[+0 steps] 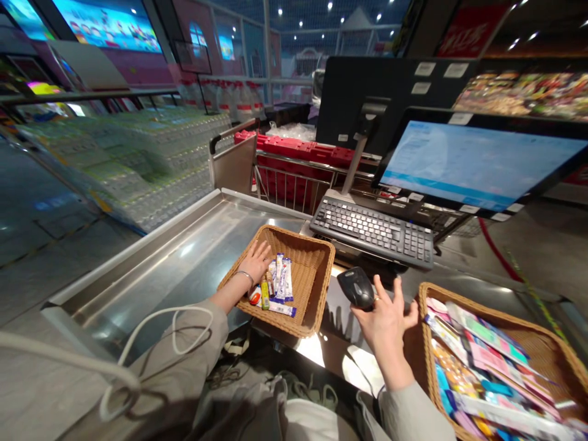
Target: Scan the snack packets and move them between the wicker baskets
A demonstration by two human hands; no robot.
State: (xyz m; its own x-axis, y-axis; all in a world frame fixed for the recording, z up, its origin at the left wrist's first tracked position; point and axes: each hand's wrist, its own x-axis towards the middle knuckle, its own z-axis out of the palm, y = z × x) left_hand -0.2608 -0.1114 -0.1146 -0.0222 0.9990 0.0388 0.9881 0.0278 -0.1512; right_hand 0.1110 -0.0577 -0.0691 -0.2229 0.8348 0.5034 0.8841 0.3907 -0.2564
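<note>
While left hand [257,260] is lying released beside a few packets [280,283] in small basket [320,288] | right hand [386,317] is loosely grasping scanner [356,286] | full basket [547,352] right of it is waiting.

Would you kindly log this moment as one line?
left hand: flat in small basket, beside packets | right hand: open, at scanner

Black keyboard [374,229], tilted monitor [478,162], red baskets [294,150], steel counter [184,251]
</note>
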